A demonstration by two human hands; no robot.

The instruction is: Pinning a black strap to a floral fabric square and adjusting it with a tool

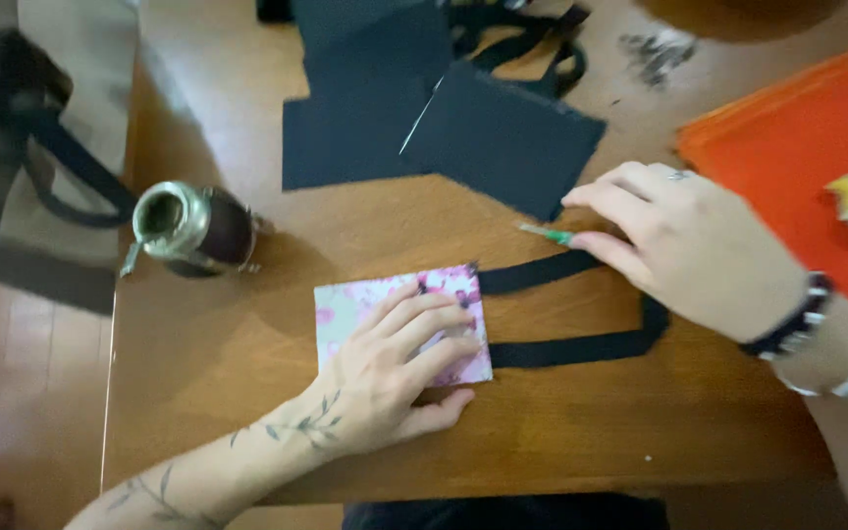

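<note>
on wooden table [561, 432]: left hand [390, 368] flat (fingers spread) on floral pouch [345, 309]; right hand [684, 245] pinching green-tipped tool [547, 234].

Leaf tattoo [301, 427] (left forearm); beaded bracelets [802, 319] right.

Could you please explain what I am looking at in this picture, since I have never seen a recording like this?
There is no machine here: a camera worn on a person's head looks down at their own two bare hands over a wooden table. The left hand lies flat on a small pink floral fabric panel, which has a black strap loop attached at its edge. The right hand pinches a thin green-tipped tool, too blurred to identify. Farther back lie black fabric pieces, to the right a stack of orange fabric, and at the left a metal-rimmed cup.
</note>
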